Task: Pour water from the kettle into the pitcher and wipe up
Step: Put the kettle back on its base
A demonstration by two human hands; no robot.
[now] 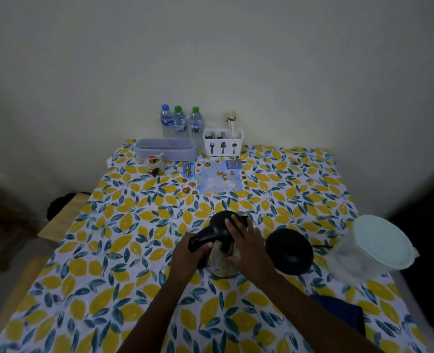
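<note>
A steel kettle [222, 261] with a black lid and black handle stands on the lemon-print tablecloth [124, 225] in the middle of the table. My left hand [187, 256] grips the kettle's handle. My right hand [246, 244] lies over the lid and the kettle's right side, fingers spread. The kettle's round black base [289, 252] sits just to the right, its cord running off to the right. A clear plastic pitcher [378, 244] with a pale lid lies tilted at the right edge. A dark blue cloth [343, 312] lies near my right forearm.
At the back by the wall stand three water bottles [180, 122], a lilac lidded box [166, 149], a white cutlery caddy [223, 142] and a small ceramic jar [154, 163]. A printed menu sheet [214, 179] lies flat behind the kettle.
</note>
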